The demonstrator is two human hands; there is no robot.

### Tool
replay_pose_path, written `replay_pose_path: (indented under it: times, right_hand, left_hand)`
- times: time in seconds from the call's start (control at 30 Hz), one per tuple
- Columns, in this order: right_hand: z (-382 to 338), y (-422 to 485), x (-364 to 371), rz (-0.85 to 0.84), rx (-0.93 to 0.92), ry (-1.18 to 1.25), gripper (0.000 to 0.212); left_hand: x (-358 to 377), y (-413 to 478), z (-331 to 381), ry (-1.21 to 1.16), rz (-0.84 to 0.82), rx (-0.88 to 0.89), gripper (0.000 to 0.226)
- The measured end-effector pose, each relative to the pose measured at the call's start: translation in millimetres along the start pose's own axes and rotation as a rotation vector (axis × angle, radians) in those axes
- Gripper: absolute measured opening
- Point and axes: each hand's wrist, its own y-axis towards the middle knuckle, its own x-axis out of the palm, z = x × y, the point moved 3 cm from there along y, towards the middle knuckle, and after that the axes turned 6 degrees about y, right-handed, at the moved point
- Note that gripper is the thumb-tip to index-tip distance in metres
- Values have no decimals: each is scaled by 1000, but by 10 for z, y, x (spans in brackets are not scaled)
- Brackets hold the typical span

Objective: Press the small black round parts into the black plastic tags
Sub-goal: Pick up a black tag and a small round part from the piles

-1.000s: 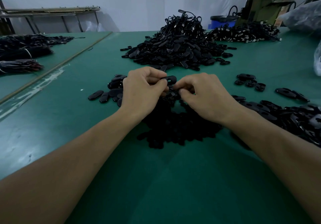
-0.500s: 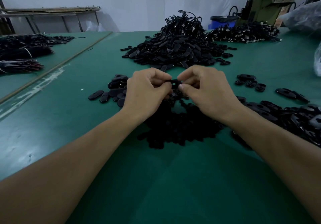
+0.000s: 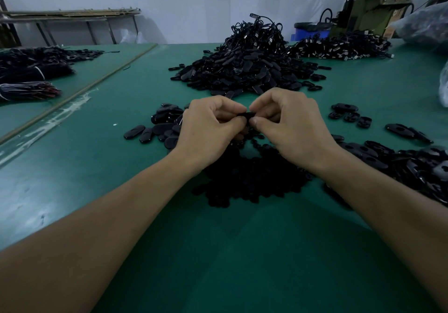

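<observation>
The black plastic tag (image 3: 244, 115) sat just above the middle of the frame, pinched between both hands and nearly hidden by them. A second earlier it had stuck out plainly from the left hand (image 3: 208, 128) while the right hand (image 3: 291, 125) was lower, over the dark pile of small round parts (image 3: 252, 179). Since then the right hand had risen and closed in. Now the curled thumb and forefinger of each hand met on the tag, knuckles up, with no gap between the two grips. That probably meant a round part had been brought up and was being pressed home. The part itself was hidden, so whether it had seated could not be told.

Loose tags (image 3: 155, 128) lay left of the hands, and more (image 3: 412, 164) spread along the right edge. A tall heap of corded tags (image 3: 252, 65) rose at upper centre on the green table (image 3: 218, 264), with striped bundles (image 3: 29, 89) at far left. A blue bin (image 3: 310, 31) and a green machine (image 3: 373, 9) stood at upper right.

No brand, label or writing could be read anywhere.
</observation>
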Motion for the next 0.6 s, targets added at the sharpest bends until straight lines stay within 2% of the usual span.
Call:
replay_pose_path:
  times: [0.23, 0.6]
  right_hand:
    - [-5, 6, 19, -58, 10, -24, 18]
    - [59, 26, -9, -19, 135, 96, 16]
  left_hand:
    - [4, -4, 12, -3, -20, 0, 16]
    - [13, -6, 26, -2, -20, 14, 19]
